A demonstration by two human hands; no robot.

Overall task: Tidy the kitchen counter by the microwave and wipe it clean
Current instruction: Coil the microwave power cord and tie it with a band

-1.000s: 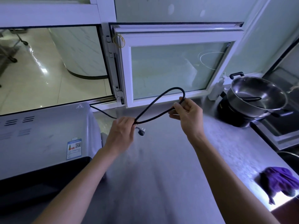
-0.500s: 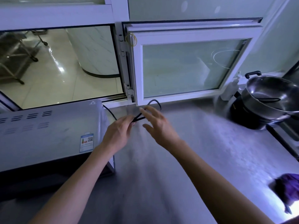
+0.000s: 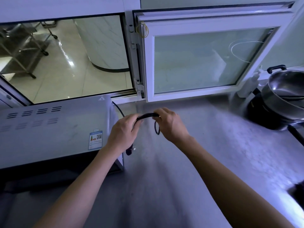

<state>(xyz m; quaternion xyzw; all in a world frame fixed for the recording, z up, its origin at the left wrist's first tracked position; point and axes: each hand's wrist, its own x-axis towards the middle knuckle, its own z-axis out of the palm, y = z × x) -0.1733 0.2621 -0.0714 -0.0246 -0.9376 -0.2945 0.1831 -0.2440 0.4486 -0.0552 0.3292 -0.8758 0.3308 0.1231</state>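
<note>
Two bare forearms extend over the steel bench (image 3: 181, 186). Left hand (image 3: 122, 134) and right hand (image 3: 171, 124) each hold a grip pinched on the black power cord (image 3: 148, 115), which arches between them above the bench. The plug (image 3: 130, 151) hangs below the left hand. The cord runs back behind the microwave (image 3: 54, 129), which stands at bench left. Farther right, a steel pot (image 3: 283, 92) sits on a black cooker (image 3: 263, 114); its contents cannot be resolved. A white bottle (image 3: 248, 86) stands by the window frame (image 3: 205, 23).
</note>
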